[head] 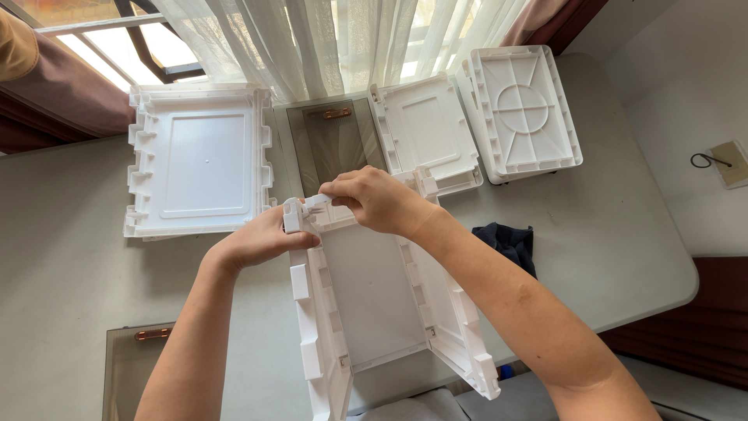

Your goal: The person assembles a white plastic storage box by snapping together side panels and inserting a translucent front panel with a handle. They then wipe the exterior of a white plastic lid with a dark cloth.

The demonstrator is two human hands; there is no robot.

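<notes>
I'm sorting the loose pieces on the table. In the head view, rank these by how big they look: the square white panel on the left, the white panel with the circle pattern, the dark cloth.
1. Square white panel
2. White panel with the circle pattern, farther from the camera, so its true size is unsure
3. Dark cloth, partly hidden by the right forearm

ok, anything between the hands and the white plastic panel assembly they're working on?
Nothing visible. The left hand and right hand both already grip the top edge of the white plastic panel assembly directly.
</notes>
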